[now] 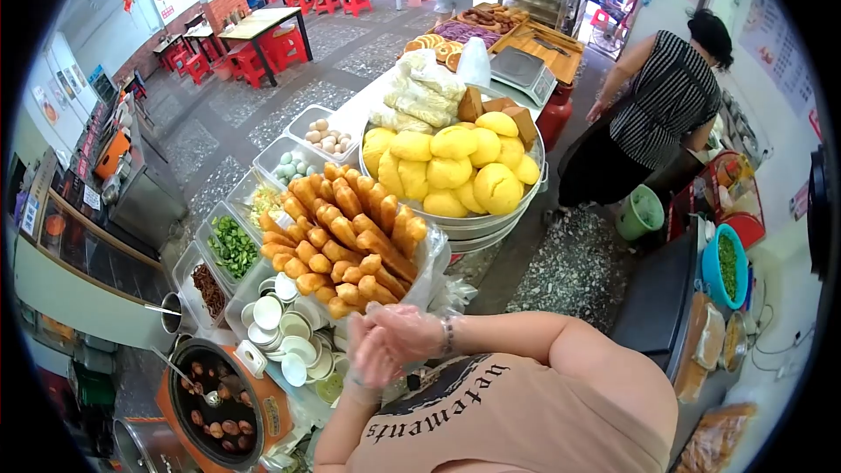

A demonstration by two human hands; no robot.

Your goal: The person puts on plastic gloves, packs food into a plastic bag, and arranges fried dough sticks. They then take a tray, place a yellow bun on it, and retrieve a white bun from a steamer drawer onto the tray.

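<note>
My right hand (410, 331), in a clear plastic glove with a beaded bracelet at the wrist, meets my left hand (373, 361) in front of my chest. The left is gloved as well. Fingers of both are closed and pressed together; whatever may lie between them is hidden. Just beyond my hands is a heap of fried dough sticks (350, 241) in a plastic-lined container. Stacked small white dishes (293, 333) lie to the left of my hands. Behind the dough sticks, yellow steamed buns (451, 171) fill a round steamer (536, 188).
An orange pot (272, 403) of eggs in dark liquid stands at lower left. Tubs of chopped greens (231, 247) and eggs (328, 136) line the counter. Another person (653, 109) works at right, near a green bucket (641, 213). A scale (524, 68) is at the back.
</note>
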